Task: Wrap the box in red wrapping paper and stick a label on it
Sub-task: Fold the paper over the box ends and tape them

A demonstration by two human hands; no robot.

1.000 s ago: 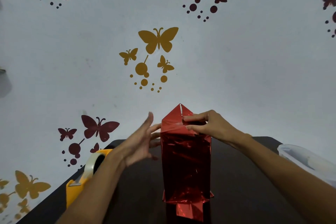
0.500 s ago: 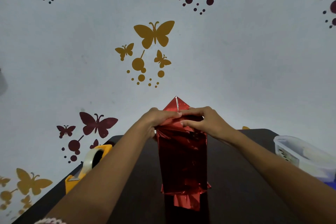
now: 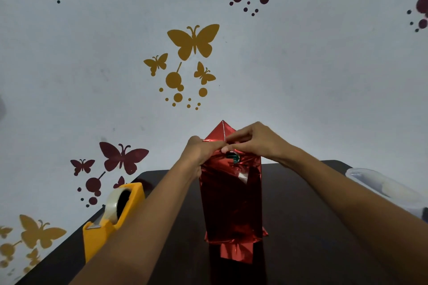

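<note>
The left hand (image 3: 201,154) curls over the upper left corner of the box (image 3: 231,203), its fingers bent across the top edge and pinching the red wrapping paper (image 3: 228,217) there; the right hand (image 3: 257,143) comes in over the upper right corner of the box, fingers bent, thumb and fingertips nipping the same fold of paper so that the two hands meet at the middle of the box's top edge; just below that meeting point a small dark-green patch (image 3: 232,158) shows on the box's front, and whether it is print or a reflection cannot be told; above the box's top, behind the fingers, a pointed flap (image 3: 219,131) of paper stands upright; the box itself stands on end on the dark table (image 3: 308,220), sheathed in the shiny paper, with a creased flap (image 3: 235,253) sticking out at its foot; well to the left of the box sits a yellow tape dispenser (image 3: 108,231) carrying a roll of clear tape (image 3: 113,203); well to the right of the box, at the table's edge, lies a translucent plastic container (image 3: 379,184); behind the box rises a pale wall (image 3: 324,76) with gold and maroon butterfly decals (image 3: 194,40).
</note>
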